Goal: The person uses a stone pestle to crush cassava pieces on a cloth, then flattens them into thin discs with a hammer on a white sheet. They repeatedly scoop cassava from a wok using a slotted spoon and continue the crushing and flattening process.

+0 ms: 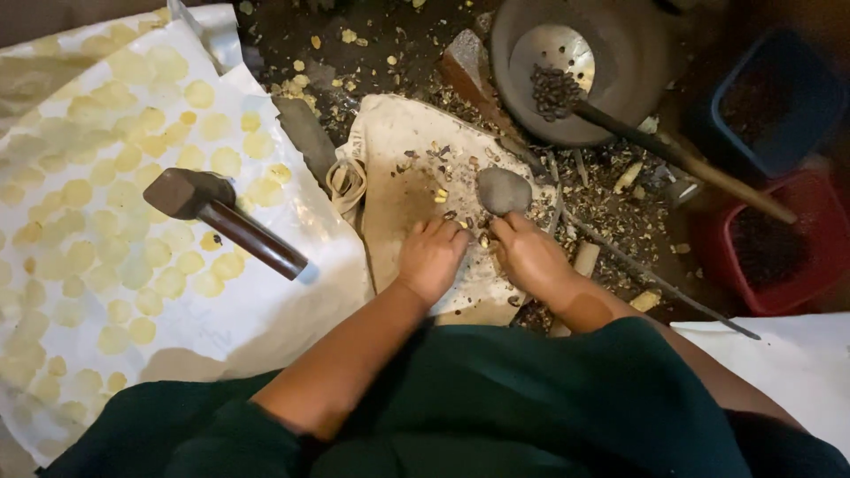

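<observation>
While both hands point(478, 252) rest loosely curled, holding nothing, grey rounded stone point(504, 190) sits w/ shell bits.

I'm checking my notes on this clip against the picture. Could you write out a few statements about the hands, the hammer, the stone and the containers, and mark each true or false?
1. The hammer is held in the right hand. False: it lies alone on the spotted cloth, away from both hands.
2. Both hands rest on the pale sack, just below the grey stone. True.
3. The left hand is lifting the stone. False: the stone sits on the sack, beyond the fingertips.
4. A perforated ladle with dark bits lies in the round pan. True.
5. The red bin stands at the right, below the blue bin. True.
</observation>
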